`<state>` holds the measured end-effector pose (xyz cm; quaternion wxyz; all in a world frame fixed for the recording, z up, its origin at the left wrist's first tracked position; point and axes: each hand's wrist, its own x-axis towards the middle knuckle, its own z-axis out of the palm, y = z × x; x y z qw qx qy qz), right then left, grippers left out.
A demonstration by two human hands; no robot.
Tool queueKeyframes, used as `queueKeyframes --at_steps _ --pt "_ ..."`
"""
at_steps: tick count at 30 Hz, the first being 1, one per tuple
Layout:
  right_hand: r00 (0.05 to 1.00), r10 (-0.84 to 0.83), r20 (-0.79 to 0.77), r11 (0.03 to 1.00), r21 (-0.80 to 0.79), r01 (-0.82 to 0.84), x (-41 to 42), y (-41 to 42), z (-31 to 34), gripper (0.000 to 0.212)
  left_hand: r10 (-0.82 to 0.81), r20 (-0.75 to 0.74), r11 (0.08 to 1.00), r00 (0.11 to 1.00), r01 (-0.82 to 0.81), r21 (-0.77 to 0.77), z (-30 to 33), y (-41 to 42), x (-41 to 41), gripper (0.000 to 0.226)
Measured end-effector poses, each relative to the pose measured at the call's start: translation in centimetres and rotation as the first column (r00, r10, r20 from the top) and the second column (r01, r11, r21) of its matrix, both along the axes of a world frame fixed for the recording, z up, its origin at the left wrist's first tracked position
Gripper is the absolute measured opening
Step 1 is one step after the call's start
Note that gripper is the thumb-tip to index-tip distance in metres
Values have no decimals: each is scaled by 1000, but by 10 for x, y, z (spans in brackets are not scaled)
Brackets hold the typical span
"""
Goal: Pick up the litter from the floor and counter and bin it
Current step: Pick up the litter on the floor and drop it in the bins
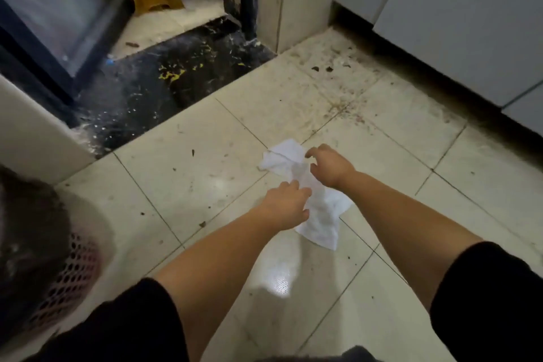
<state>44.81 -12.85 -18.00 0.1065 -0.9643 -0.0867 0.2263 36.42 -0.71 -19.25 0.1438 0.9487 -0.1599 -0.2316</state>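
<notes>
The left hand's fingers [296,189] are pinching the middle of the white tissue [318,214] lying on the tiled floor [182,173], while the right hand [330,166] is hovering spread and empty just beyond, so gathering both loose ends inward probably suits

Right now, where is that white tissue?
In the head view, the white tissue lies on the tiled floor at centre, between the left hand and the right hand, both touching it.
</notes>
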Motion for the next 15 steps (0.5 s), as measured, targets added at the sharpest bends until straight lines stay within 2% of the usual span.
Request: queueKeyframes --at_steps 4,7,11,13,15 --pt "990 134 -40 989 63 -132 23 10 -37 52 31 -96 997 995 -24 74 -39 -27 1 62" --pt "966 237 -103 971 9 -238 33 17 -60 57 67 -158 993 985 -52 102 -57 -41 2 72" --pt "956 287 -57 955 -53 -290 43 21 -83 37 20 -99 973 995 3 232 -67 -44 -2 56" --pt "951 302 -62 943 -124 -308 46 25 -86 29 23 -149 974 989 11 227 -68 -42 -10 49" --pt "938 328 -116 923 -174 -344 45 29 -86 30 57 -201 978 978 -15 207 -68 -35 -19 45"
